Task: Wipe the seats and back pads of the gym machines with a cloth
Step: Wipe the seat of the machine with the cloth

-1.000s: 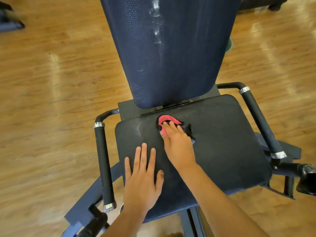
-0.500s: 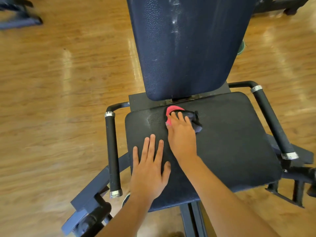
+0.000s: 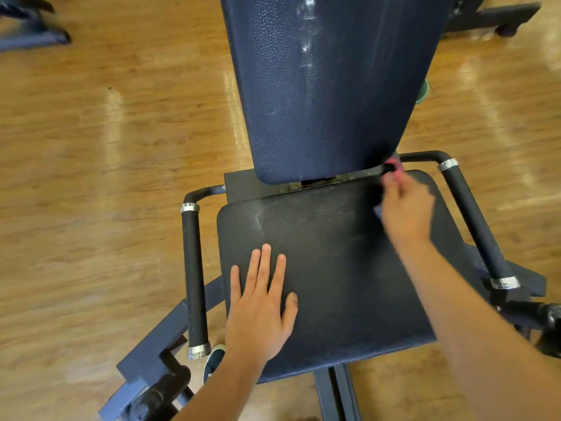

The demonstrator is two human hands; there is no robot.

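A dark seat pad (image 3: 334, 268) of a gym machine lies below me, with an upright dark blue back pad (image 3: 328, 86) behind it. White smears mark the back pad's upper middle. My left hand (image 3: 261, 308) lies flat with straight fingers on the seat's front left part. My right hand (image 3: 405, 208), blurred by motion, holds a pink and black cloth (image 3: 391, 165) at the seat's rear right corner, by the gap under the back pad. Most of the cloth is hidden by my fingers.
Black foam-covered handles stand on both sides of the seat, the left handle (image 3: 194, 278) and the right handle (image 3: 476, 220). The machine's blue frame (image 3: 151, 354) runs out at the lower left. A shoe (image 3: 214, 358) shows beneath the seat. Another machine's base (image 3: 30, 28) lies on the wooden floor, top left.
My right hand has swept the cloth from the rear middle of the seat to its rear right corner. My left hand stays flat on the seat.
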